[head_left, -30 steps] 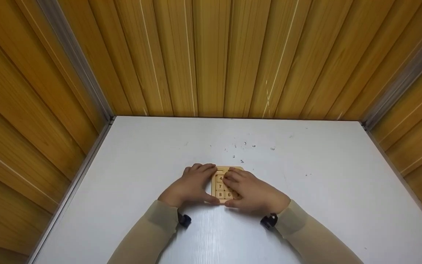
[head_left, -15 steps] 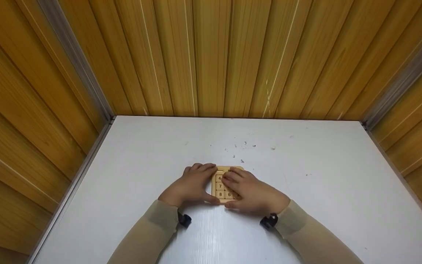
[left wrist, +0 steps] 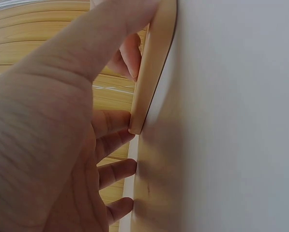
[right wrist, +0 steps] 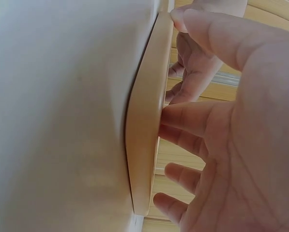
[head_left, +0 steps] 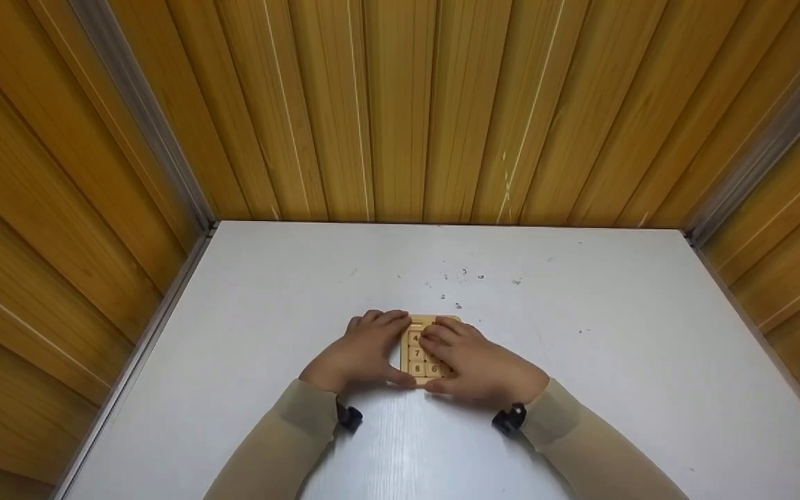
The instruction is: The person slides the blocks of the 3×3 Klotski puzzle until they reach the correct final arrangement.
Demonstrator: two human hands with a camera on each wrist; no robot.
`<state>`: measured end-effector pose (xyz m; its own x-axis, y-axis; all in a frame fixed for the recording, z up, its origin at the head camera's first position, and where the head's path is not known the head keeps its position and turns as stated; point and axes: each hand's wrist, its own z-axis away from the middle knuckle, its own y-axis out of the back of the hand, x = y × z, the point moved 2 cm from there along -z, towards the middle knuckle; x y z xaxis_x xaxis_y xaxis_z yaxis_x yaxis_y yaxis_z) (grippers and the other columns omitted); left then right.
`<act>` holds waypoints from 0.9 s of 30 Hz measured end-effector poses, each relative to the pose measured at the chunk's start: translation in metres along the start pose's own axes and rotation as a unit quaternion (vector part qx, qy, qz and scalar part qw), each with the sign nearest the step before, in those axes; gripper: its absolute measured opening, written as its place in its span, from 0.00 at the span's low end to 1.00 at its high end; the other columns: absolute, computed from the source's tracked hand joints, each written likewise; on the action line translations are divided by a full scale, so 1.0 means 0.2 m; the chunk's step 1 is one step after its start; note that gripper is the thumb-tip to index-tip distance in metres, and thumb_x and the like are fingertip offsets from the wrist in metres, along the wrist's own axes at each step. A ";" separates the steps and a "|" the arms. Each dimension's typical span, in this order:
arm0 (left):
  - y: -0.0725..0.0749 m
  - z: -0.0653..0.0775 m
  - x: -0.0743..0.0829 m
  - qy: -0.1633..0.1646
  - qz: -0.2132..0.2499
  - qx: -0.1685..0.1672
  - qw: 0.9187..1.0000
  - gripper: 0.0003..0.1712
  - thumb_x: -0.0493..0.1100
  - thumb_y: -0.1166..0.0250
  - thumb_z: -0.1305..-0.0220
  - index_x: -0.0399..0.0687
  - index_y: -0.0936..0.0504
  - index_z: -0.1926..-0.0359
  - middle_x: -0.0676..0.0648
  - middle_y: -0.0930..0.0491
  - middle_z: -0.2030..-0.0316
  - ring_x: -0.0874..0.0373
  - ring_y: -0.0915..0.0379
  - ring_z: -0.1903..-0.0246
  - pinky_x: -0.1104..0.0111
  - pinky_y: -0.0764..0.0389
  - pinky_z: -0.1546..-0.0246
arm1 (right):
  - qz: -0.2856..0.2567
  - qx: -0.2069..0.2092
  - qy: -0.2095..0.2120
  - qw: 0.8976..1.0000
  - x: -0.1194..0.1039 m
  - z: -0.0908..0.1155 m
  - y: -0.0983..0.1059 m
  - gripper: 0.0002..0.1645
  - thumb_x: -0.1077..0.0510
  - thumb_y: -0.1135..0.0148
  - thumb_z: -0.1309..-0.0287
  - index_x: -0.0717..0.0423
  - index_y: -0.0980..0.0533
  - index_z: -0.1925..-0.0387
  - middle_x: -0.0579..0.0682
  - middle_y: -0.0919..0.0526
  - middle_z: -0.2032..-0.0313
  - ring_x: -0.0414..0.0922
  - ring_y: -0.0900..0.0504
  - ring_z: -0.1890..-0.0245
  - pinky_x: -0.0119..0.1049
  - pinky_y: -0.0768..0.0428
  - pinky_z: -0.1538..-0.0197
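Observation:
A wooden number slide puzzle [head_left: 417, 353] lies flat on the white table in the head view, with tiles 4, 7, 8 and 6 showing. My left hand [head_left: 364, 349] holds its left side, thumb at the near edge and index finger at the far corner. Over the right part lies my right hand [head_left: 480, 361]; its fingertips touch the tiles and its thumb meets the near edge. That hand hides the tiles on the right. In the left wrist view, the frame's edge [left wrist: 151, 67] runs between left thumb and index finger. The right wrist view shows the frame's right side [right wrist: 145, 116].
Wood-patterned panels [head_left: 400, 111] stand behind the white table [head_left: 268, 278] and at both sides, joined by metal corner posts. Small dark marks [head_left: 459, 305] dot the tabletop beyond the puzzle. A black camera mount [head_left: 510, 419] sits at the right wrist, another [head_left: 350, 419] at the left.
My right fingertips have shifted very slightly left on the tiles, and tile 4 sits a touch further left. The left hand and the puzzle's frame stay in place.

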<state>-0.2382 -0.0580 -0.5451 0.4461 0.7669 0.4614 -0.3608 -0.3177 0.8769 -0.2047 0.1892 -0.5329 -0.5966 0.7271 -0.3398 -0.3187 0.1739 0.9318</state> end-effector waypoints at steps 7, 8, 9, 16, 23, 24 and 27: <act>-0.01 0.00 0.00 0.000 0.001 -0.002 1.000 0.72 0.76 0.16 0.46 0.54 0.38 0.09 0.52 0.39 0.10 0.45 0.43 0.13 0.41 0.42 0.11 | -0.018 0.003 -0.003 1.000 0.02 0.01 0.02 0.53 0.27 0.37 0.24 0.47 0.36 0.11 0.51 0.40 0.10 0.57 0.54 0.06 0.62 0.47 0.07; -0.01 -0.01 0.00 -0.001 0.001 -0.002 1.000 0.72 0.76 0.16 0.46 0.54 0.38 0.10 0.51 0.39 0.10 0.45 0.43 0.13 0.41 0.42 0.11 | -0.018 0.005 -0.005 1.000 0.03 0.01 0.03 0.52 0.28 0.36 0.23 0.48 0.35 0.11 0.53 0.39 0.11 0.58 0.53 0.06 0.63 0.46 0.07; -0.01 -0.01 0.00 -0.002 0.001 -0.003 1.000 0.72 0.76 0.16 0.46 0.54 0.38 0.10 0.51 0.39 0.10 0.44 0.43 0.13 0.41 0.42 0.11 | -0.017 0.007 -0.009 1.000 0.04 0.01 0.04 0.51 0.29 0.36 0.23 0.50 0.34 0.12 0.54 0.38 0.11 0.59 0.53 0.06 0.63 0.47 0.07; -0.01 -0.01 0.01 0.012 0.008 -0.009 1.000 0.71 0.75 0.16 0.46 0.56 0.38 0.09 0.53 0.40 0.10 0.45 0.45 0.12 0.43 0.44 0.10 | -0.003 0.001 -0.037 0.999 0.09 0.03 0.09 0.44 0.34 0.35 0.22 0.55 0.26 0.18 0.52 0.29 0.15 0.57 0.47 0.07 0.61 0.45 0.07; 0.00 0.00 0.01 0.010 0.004 -0.003 1.000 0.72 0.75 0.16 0.46 0.55 0.38 0.09 0.53 0.39 0.10 0.46 0.44 0.12 0.43 0.44 0.10 | -0.001 0.007 -0.019 1.000 0.10 0.04 0.14 0.35 0.43 0.33 0.23 0.58 0.20 0.24 0.53 0.21 0.21 0.58 0.40 0.09 0.61 0.42 0.08; 0.00 0.00 0.01 0.010 0.003 -0.003 1.000 0.72 0.75 0.16 0.46 0.56 0.38 0.09 0.53 0.40 0.10 0.46 0.44 0.12 0.43 0.43 0.10 | 0.001 0.009 -0.019 1.000 0.11 0.04 0.14 0.34 0.44 0.33 0.23 0.58 0.19 0.25 0.53 0.21 0.21 0.58 0.39 0.10 0.61 0.42 0.08; 0.00 0.00 0.01 0.011 0.003 -0.002 1.000 0.72 0.75 0.16 0.46 0.56 0.39 0.09 0.53 0.40 0.10 0.46 0.45 0.12 0.43 0.44 0.10 | 0.005 0.012 -0.023 1.000 0.11 0.04 0.15 0.32 0.45 0.33 0.23 0.57 0.17 0.27 0.54 0.20 0.21 0.58 0.38 0.10 0.61 0.41 0.08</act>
<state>-0.2368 -0.0567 -0.5436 0.4262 0.7768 0.4637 -0.3672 -0.3199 0.8734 -0.2213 0.2155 -0.5117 -0.5658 0.7582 -0.3239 -0.2938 0.1817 0.9385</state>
